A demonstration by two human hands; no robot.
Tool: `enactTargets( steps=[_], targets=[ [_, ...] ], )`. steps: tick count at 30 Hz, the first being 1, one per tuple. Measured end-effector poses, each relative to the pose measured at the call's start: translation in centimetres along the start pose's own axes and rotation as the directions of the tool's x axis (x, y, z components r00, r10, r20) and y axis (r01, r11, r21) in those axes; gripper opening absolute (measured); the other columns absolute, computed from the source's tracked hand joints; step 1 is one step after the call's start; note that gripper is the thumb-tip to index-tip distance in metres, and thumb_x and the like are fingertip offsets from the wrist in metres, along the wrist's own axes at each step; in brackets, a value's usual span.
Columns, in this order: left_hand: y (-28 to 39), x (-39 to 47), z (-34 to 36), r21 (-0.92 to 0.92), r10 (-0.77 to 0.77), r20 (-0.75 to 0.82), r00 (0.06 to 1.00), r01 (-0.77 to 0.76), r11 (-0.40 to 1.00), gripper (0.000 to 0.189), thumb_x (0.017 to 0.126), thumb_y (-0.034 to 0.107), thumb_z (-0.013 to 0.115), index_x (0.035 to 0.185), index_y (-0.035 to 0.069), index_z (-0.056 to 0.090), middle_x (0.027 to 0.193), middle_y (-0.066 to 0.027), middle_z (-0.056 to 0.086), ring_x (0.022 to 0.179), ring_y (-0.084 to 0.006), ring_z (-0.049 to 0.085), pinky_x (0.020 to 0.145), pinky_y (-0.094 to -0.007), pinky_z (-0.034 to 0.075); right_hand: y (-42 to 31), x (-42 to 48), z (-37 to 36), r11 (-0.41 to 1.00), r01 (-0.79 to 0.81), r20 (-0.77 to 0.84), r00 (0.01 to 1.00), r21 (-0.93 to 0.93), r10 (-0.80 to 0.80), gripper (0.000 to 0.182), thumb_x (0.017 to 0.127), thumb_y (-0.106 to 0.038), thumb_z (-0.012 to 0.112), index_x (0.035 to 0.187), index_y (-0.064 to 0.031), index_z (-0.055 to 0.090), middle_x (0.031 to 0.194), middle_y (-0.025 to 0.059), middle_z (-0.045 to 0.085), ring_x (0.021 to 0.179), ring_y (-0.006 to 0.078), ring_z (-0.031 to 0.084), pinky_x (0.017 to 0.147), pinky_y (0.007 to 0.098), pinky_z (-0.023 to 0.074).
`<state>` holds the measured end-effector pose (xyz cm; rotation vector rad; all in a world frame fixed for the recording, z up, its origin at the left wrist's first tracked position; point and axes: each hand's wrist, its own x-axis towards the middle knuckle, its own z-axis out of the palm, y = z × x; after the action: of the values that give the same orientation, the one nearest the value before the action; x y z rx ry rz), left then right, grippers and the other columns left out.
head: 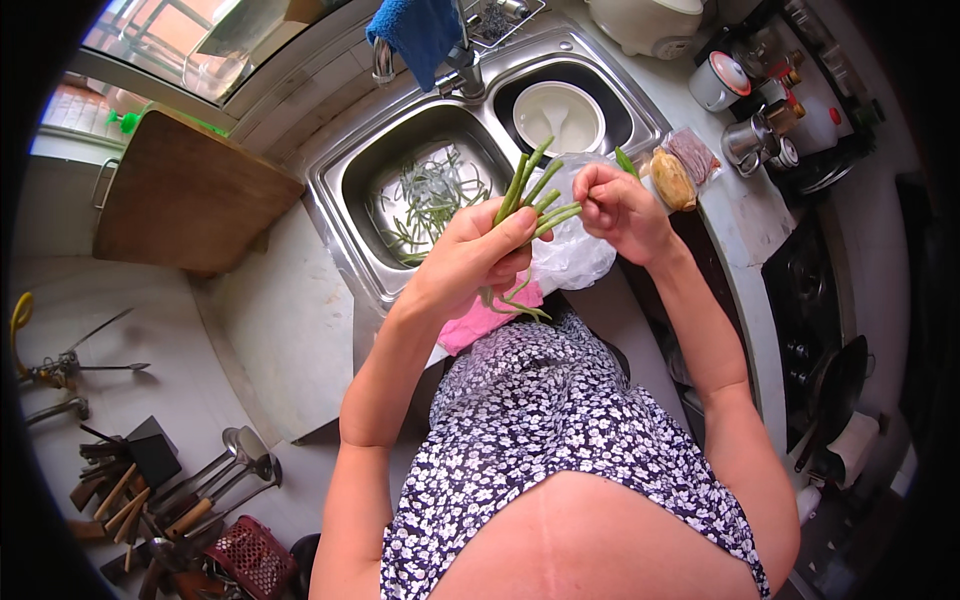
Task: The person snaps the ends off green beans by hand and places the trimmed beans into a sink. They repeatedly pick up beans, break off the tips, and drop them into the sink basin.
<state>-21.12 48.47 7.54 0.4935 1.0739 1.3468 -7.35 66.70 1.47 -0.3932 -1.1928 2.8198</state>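
Observation:
My left hand (pixel 480 244) grips a small bunch of long green beans (pixel 537 191), their ends standing up past the thumb and their thin tails hanging below the fist. Just right of those ends is my right hand (pixel 628 214), thumb and fingers pinched together; whether anything is between them is hidden. Under my left hand, the left basin (pixel 360 176) of the steel sink holds water and many short bean pieces (pixel 431 217). A clear plastic bag (pixel 581 255) lies at the sink's front edge below my hands, beside a pink cloth (pixel 480 319).
A white bowl (pixel 528 120) with a spoon sits in the right basin. Behind stands the faucet (pixel 469 75), draped with a blue cloth (pixel 420 34). A wooden cutting board (pixel 187 195) leans at left. Wrapped food (pixel 673 180) lies at right, near an enamel mug (pixel 712 84).

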Motion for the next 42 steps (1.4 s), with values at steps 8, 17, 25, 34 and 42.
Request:
enactTargets(
  steps=[8, 17, 25, 34, 42],
  targets=[
    [-1.6, 0.3, 0.4, -0.021, 0.154, -0.182, 0.971, -0.161, 0.987, 0.022, 0.095, 0.026, 0.045, 0.095, 0.005, 0.051, 0.056, 0.0053, 0.036, 0.047, -0.0030, 0.030, 0.043, -0.0196, 0.026, 1.9, -0.5, 3.8, 0.998, 0.060, -0.053, 0.997, 0.012, -0.059, 0.017, 0.093, -0.015, 0.048, 0.098, -0.0017, 0.056, 0.073, -0.0001, 0.054, 0.057, 0.0005, 0.044, 0.044, 0.0117, 0.0315],
    [-3.1, 0.6, 0.7, 0.016, 0.237, -0.292, 0.927, -0.243, 0.970, 0.026, 0.096, 0.022, 0.046, 0.109, 0.001, 0.052, 0.060, 0.0059, 0.037, 0.048, -0.0030, 0.030, 0.041, -0.0193, 0.021, 1.9, -0.2, 6.0, 0.987, 0.161, -0.066, 0.985, 0.018, -0.160, 0.024, 0.091, -0.016, 0.053, 0.107, 0.0012, 0.056, 0.066, -0.0057, 0.047, 0.051, -0.0015, 0.035, 0.044, 0.0135, 0.0266],
    [-3.5, 0.7, 0.0, 0.171, 0.250, -0.172, 0.953, -0.221, 0.960, 0.035, 0.096, 0.029, 0.042, 0.111, -0.001, 0.053, 0.078, -0.0073, 0.061, 0.070, -0.0130, 0.060, 0.061, -0.0237, 0.047, 1.7, 0.7, 7.5, 0.884, 0.202, -0.251, 0.911, -0.421, -0.328, 0.015, 0.088, -0.016, 0.059, 0.088, -0.0005, 0.057, 0.070, -0.0016, 0.057, 0.057, 0.0020, 0.047, 0.053, 0.0171, 0.0386],
    [-3.1, 0.3, -0.4, 0.154, 0.137, -0.025, 0.990, -0.132, 0.979, 0.037, 0.097, 0.031, 0.040, 0.111, -0.001, 0.051, 0.081, -0.0091, 0.062, 0.075, -0.0169, 0.063, 0.067, -0.0268, 0.049, 1.9, 1.1, 6.7, 0.941, 0.241, -0.314, 0.898, -0.237, -0.309, 0.015, 0.089, -0.017, 0.058, 0.089, -0.0027, 0.056, 0.070, -0.0028, 0.055, 0.055, -0.0009, 0.043, 0.047, 0.0144, 0.0341],
    [-2.8, 0.7, -1.4, -0.095, 0.072, -0.100, 0.992, -0.082, 0.992, 0.031, 0.097, 0.033, 0.040, 0.091, 0.004, 0.049, 0.059, 0.0045, 0.034, 0.049, -0.0053, 0.030, 0.047, -0.0203, 0.030, 1.3, 2.0, 6.8, 0.944, 0.234, -0.221, 0.933, -0.233, -0.286, 0.025, 0.090, -0.025, 0.057, 0.100, -0.0021, 0.057, 0.068, -0.0057, 0.050, 0.050, -0.0032, 0.034, 0.041, 0.0128, 0.0259]
  ],
)
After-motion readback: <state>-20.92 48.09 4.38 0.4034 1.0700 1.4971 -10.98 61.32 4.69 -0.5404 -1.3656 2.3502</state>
